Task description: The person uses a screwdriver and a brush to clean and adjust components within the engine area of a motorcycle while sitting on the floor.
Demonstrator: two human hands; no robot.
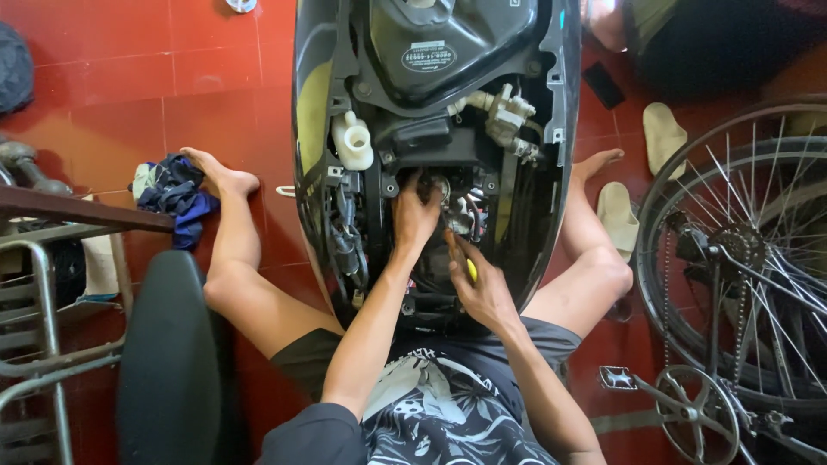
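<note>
The person sits on the red tiled floor (103,77) with both legs spread around the open rear body of a scooter (431,155), its seat off and its inner parts bare. The left hand (415,215) reaches forward into the middle of the bay, fingers curled down around the cluster of wires and metal fittings (461,211) just to its right; whether it pinches 1 part or only steadies the bundle I cannot tell, since the fingertips are hidden. The right hand (484,288) sits nearer the body and a little to the right, closed around a tool with a yellow handle (471,269), its tip pointing up toward the same cluster.

The work looks like loosening or setting a small fitting among the wires. To do it well, I judge that the left hand should hold the bundle aside so the tool tip seats squarely, and the right hand should push straight along the tool's line before turning, lest it slip into the wiring. The white reservoir (352,140) stands ahead and left of the left hand, the black tank (439,43) farther ahead. A blue rag (177,198) lies by the left foot, and a bicycle wheel (749,250) stands well off to the right.
</note>
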